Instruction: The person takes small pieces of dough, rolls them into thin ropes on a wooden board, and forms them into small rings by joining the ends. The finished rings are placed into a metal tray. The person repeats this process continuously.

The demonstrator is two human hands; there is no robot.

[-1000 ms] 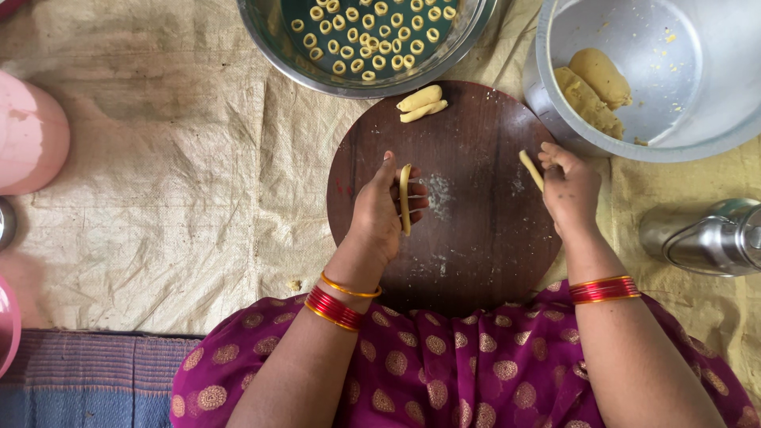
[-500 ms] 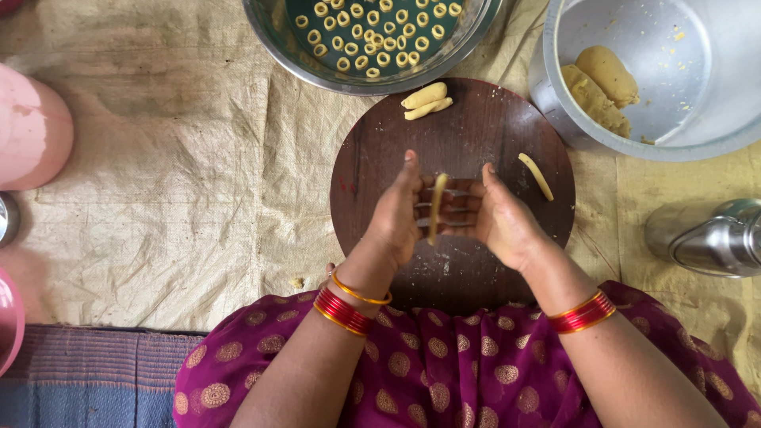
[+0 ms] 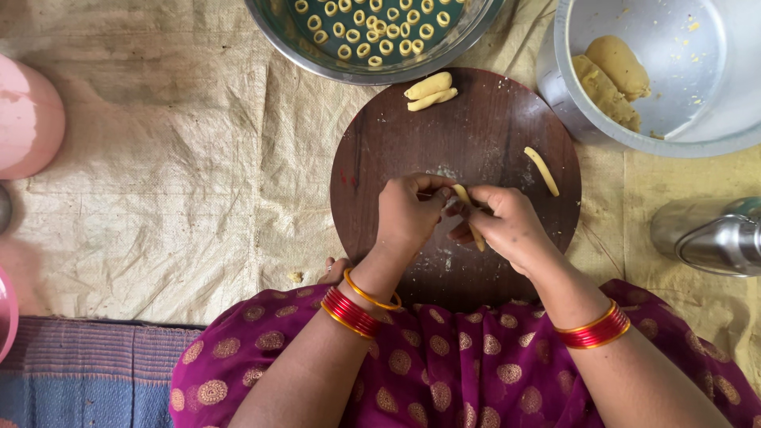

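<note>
Head view, thin pale-yellow dough strip point(image 3: 468, 212), pinched

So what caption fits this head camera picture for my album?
Both hands, left hand and right hand, pinch a dough strip above a round wooden board.

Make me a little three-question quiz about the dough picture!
1. True or false: both hands, the left hand and the right hand, hold the same dough strip.
2. How many dough pieces lie loose on the round wooden board?
A. one B. three C. six
3. Fill in: the little dough rings sit in a ____ bowl.

Key:
1. True.
2. B: the two pieces at the far edge and the one thin strip on the right.
3. Steel, the steel bowl.
</note>
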